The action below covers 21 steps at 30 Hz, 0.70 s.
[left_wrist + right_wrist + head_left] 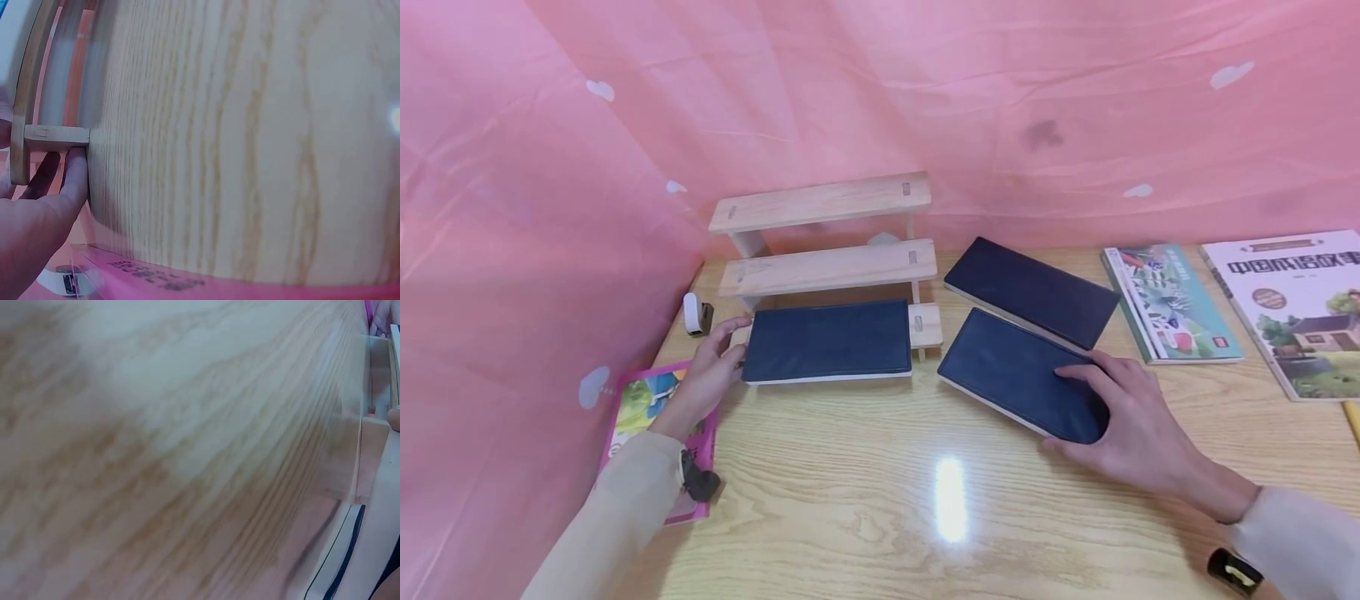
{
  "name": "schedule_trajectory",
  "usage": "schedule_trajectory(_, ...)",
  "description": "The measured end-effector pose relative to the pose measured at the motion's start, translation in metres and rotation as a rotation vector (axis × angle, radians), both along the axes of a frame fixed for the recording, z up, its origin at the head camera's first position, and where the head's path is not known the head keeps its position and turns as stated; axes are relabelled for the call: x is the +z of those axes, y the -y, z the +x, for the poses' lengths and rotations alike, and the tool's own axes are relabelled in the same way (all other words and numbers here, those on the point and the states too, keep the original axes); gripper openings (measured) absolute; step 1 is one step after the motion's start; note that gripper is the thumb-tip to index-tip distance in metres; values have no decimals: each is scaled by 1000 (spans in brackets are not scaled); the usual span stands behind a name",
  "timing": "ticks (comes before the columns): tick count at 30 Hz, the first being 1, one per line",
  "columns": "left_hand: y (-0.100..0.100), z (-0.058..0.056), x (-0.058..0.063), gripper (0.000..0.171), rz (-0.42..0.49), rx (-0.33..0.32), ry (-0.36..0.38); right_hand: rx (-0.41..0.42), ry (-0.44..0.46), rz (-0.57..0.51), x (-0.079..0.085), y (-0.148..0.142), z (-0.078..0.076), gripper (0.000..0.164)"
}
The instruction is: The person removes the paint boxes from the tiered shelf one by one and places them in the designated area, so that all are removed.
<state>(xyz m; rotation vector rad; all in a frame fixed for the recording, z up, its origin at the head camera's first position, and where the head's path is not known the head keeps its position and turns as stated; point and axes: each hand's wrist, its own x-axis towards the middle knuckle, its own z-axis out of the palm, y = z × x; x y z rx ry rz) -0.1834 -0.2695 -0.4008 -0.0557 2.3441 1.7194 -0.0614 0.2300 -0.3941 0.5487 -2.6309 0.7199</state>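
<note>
A three-step wooden rack [831,267] stands against the back curtain. On its lowest step lies a dark-blue notebook [831,342]. My left hand [706,375] grips the left end of that step; in the left wrist view its fingers [75,178] curl in beside the rack's leg [56,134]. To the right of the rack, my right hand [1123,417] holds a second dark-blue notebook [1011,375] by its right end. Its thumb is at the near edge and the index finger lies on the cover. Behind it, a third dark notebook [1030,292] lies at an angle.
A white-and-black stapler [696,315] stands left of the rack. A pink-bordered book [700,442] lies partly beneath my left forearm. At the right are a teal-covered book stack [1180,304] and a large picture book [1292,308]. Pink curtain [850,100] encloses the back and left.
</note>
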Motion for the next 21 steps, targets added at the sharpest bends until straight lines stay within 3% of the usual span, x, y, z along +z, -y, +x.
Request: schedule_trajectory(21,-2,-1,2,42,30,2,4,-72,163,69,-12,-3,-13,74)
